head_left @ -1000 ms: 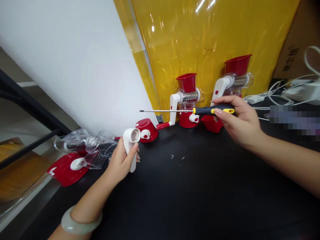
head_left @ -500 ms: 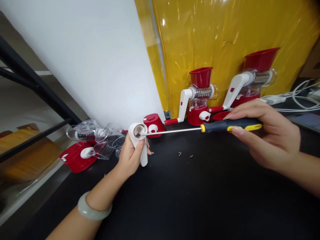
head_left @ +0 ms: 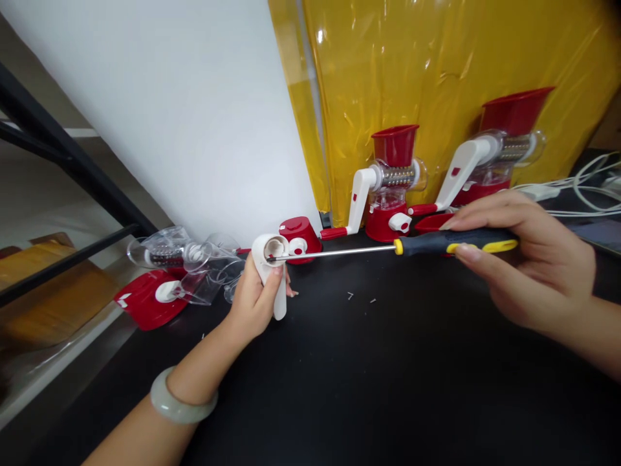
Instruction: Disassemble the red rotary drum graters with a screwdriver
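My left hand is wrapped around a white crank handle, its round hollow end facing right and up. In my right hand is a screwdriver with a black and yellow grip, held between thumb and fingers. The screwdriver's long metal shaft lies nearly level, and its tip reaches into the hollow end of the crank handle. Whether the tip sits on a screw there is too small to tell. Several small screws lie on the black table below the shaft.
Behind stand two red-and-white rotary graters with crank arms. A red base sits behind the crank handle. At left lie another red base and clear plastic parts. White cables run at the far right; a black metal frame stands left.
The screwdriver and my right hand have shifted slightly right. The view has moved a little; the tip is still inside the crank handle's round end.
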The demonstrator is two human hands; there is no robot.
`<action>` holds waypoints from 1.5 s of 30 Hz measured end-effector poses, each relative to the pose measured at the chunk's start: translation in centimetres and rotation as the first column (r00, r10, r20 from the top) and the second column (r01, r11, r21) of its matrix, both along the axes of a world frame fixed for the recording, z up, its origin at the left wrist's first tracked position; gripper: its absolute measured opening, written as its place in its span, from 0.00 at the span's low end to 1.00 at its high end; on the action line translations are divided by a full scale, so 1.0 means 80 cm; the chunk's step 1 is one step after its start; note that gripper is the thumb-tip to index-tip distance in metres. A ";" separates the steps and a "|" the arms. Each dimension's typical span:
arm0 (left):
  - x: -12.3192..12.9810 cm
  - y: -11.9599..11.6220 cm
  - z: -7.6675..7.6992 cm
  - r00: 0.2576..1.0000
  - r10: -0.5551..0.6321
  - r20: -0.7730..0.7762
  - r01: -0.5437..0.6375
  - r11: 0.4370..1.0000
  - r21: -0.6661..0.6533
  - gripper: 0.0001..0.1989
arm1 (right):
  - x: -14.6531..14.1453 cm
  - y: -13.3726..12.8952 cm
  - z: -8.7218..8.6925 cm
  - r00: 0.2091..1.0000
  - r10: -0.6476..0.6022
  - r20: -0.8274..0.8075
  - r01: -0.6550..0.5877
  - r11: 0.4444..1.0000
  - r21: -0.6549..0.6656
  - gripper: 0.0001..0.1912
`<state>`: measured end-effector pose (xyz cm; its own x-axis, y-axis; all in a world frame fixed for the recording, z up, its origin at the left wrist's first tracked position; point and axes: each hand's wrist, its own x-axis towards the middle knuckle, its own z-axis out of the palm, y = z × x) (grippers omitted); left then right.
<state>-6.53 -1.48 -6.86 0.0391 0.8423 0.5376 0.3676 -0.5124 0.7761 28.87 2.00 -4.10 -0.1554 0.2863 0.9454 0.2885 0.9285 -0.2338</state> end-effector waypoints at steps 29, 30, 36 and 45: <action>-0.003 -0.002 0.006 0.920 0.310 -0.240 -0.295 0.951 0.096 0.09 | -0.004 0.012 -0.011 0.999 0.048 0.000 -0.048 0.992 -0.117 0.17; -0.003 -0.003 0.006 0.905 0.329 -0.269 -0.310 0.944 0.114 0.09 | -0.004 0.015 -0.012 0.997 0.078 -0.029 -0.083 0.965 -0.249 0.14; 0.002 -0.009 0.011 0.815 0.462 -0.350 -0.415 0.887 0.204 0.10 | -0.001 0.020 -0.009 0.984 0.001 0.177 0.103 0.809 -0.578 0.17; 0.001 -0.005 0.012 0.780 0.509 -0.365 -0.472 0.861 0.191 0.09 | -0.004 0.018 -0.005 1.000 0.013 0.022 -0.007 0.963 -0.268 0.09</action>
<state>-6.44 -1.85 -5.91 -0.1459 0.7570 0.6369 0.8476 -0.2363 0.4750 28.58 3.46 -4.53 -0.1804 0.5271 0.8304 0.2880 0.8356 -0.4678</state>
